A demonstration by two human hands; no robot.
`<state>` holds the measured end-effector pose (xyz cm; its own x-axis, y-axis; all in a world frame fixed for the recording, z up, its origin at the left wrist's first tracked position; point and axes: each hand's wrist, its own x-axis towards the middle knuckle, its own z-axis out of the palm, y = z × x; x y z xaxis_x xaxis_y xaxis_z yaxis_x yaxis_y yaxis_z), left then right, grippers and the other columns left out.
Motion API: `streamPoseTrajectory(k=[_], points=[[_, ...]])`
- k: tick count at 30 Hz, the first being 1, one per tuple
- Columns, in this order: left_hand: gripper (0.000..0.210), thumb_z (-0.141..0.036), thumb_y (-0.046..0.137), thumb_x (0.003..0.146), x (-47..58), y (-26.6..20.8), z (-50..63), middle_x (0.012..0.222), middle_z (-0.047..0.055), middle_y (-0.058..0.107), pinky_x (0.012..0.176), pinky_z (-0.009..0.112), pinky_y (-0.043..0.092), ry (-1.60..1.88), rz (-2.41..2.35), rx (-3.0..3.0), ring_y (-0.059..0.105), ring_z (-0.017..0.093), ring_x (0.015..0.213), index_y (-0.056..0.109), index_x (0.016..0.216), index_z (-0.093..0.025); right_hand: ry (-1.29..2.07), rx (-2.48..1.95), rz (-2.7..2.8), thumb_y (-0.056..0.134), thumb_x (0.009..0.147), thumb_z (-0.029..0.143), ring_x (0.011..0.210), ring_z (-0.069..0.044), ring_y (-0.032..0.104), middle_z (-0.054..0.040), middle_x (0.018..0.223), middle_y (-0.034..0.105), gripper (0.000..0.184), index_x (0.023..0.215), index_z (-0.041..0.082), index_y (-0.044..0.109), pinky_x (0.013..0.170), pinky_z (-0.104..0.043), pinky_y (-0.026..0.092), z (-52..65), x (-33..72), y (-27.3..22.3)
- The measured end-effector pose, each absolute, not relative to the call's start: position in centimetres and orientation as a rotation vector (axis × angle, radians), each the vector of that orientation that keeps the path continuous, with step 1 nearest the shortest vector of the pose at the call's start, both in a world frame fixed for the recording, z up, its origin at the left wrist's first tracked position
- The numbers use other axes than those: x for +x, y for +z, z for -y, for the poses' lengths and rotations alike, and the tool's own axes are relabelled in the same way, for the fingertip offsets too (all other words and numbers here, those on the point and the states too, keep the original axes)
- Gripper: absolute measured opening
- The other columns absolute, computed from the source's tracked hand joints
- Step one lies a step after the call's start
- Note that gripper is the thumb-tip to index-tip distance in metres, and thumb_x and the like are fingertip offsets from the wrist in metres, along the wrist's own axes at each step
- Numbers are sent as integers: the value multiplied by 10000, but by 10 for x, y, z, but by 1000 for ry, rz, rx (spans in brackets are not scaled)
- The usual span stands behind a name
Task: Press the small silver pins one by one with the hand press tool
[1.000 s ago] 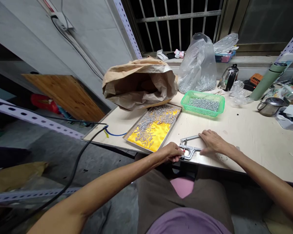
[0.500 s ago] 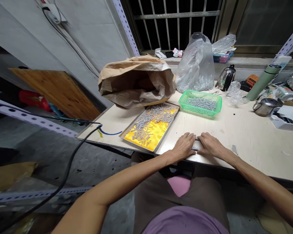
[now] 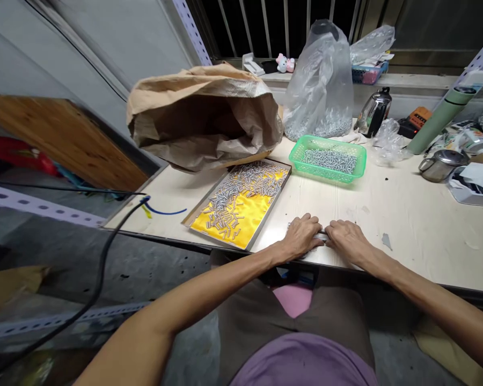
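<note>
Near the front edge of the table, my left hand (image 3: 303,236) and my right hand (image 3: 347,241) are close together, fingers curled round a narrow grey metal strip (image 3: 322,236). Only a short stretch of it shows between the hands; its ends are hidden. To their left lies a shallow tray (image 3: 270,209) lined with yellow cloth (image 3: 251,210). Small metal pins (image 3: 222,210) are scattered over the cloth, thickest toward the far end. Beyond my hands stands a green plastic basket (image 3: 326,174) with many small metal parts (image 3: 330,159) in it.
A large open paper bag (image 3: 203,118) leans over the tray's far end. Behind the basket stands a clear plastic bag (image 3: 320,91) of metal parts. A metal pot (image 3: 374,111), a steel cup (image 3: 443,165), a green bottle (image 3: 440,120) and a white box (image 3: 477,185) are at the right.
My fingers have curled in more tightly round the metal strip, and less of it shows between them. The view has shifted slightly; tray and basket stay put on the table.
</note>
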<state>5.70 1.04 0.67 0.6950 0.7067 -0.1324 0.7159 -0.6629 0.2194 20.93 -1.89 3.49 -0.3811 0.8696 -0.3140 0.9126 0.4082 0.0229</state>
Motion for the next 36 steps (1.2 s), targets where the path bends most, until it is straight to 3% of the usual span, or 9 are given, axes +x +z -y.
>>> streamPoseTrajectory(k=[7,11,15,20,23,28,36], points=[[234,-378,575,869,58,8,-9,948,75,624,736,336,478,-46,-1194,2617,534,242,992,654,912,-162,-207,1630,-2532,486,917,245,888,-206,586,-85,909,644,165,940,165,629,756,-292,409,24,220,19],[329,-355,587,864,55,-6,4,1191,118,584,906,385,468,210,-1261,2635,516,254,1123,568,1119,-148,-359,1592,-2668,568,866,331,969,-230,567,-113,1053,629,317,1129,156,583,816,-312,430,7,238,14],[408,-331,534,897,59,-27,33,1376,169,459,1053,435,367,478,-1085,2688,377,279,1318,476,1241,-118,-388,1671,-2690,464,910,288,966,-223,562,-108,1028,636,293,1142,159,587,825,-318,423,-11,242,14],[414,-442,444,925,68,-32,51,1239,137,573,1072,451,343,554,-925,2622,477,251,1229,499,1214,-151,-152,1782,-2619,448,907,255,915,-228,537,-88,937,647,216,938,185,650,790,-334,386,-27,226,23],[425,-473,412,929,68,-31,47,1193,139,590,1037,435,375,560,-914,2598,510,250,1173,529,1175,-147,-100,1789,-2580,466,894,233,929,-241,523,-94,957,648,211,963,195,661,778,-349,378,-32,208,32],[506,-527,483,882,69,-35,48,1005,145,645,861,385,472,460,-981,2567,597,263,950,570,1125,-92,-273,1127,-2818,550,855,200,1019,-226,477,-62,1067,617,207,986,268,695,810,-326,376,-16,164,37],[246,-309,441,945,23,-23,90,929,73,657,824,269,468,821,-569,2820,591,167,901,628,951,-150,-156,795,-2891,526,829,149,970,-228,488,-100,988,601,134,812,176,656,783,-343,391,-19,136,19]])
